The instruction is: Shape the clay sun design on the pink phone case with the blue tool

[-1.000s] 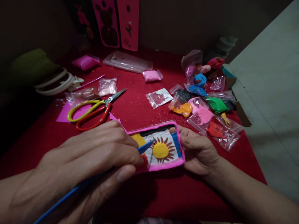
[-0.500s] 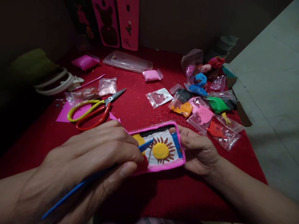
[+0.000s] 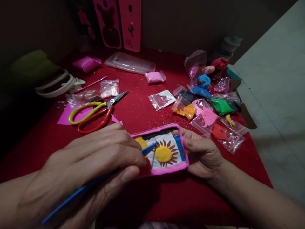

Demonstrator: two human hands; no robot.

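My left hand (image 3: pixel 95 162) is closed around a slim blue modelling tool (image 3: pixel 69 202). The tool's pointed tip rests at the brown petals beside a yellow clay disc (image 3: pixel 163 154), which forms a sunflower on a white panel. This flower decorates a clay-covered phone case (image 3: pixel 164 170) with a raised pink rim and black, blue, yellow and red patches. My right hand (image 3: pixel 202 151) grips the case by its right end, thumb on the rim. Behind my left hand, the left end of the case is hidden.
Scissors (image 3: pixel 105 111) with yellow and red handles lie on the red cloth (image 3: pixel 138 101) at left. Several small bags of coloured clay, such as an orange one (image 3: pixel 186 111), cluster at right. A clear case (image 3: pixel 130 63) and two pink decorated cases, one with a flower (image 3: pixel 130 28), are at the back.
Almost nothing differs. Both hands keep their holds, and the tool tip stays at the upper left petals; the whole view has shifted very slightly.
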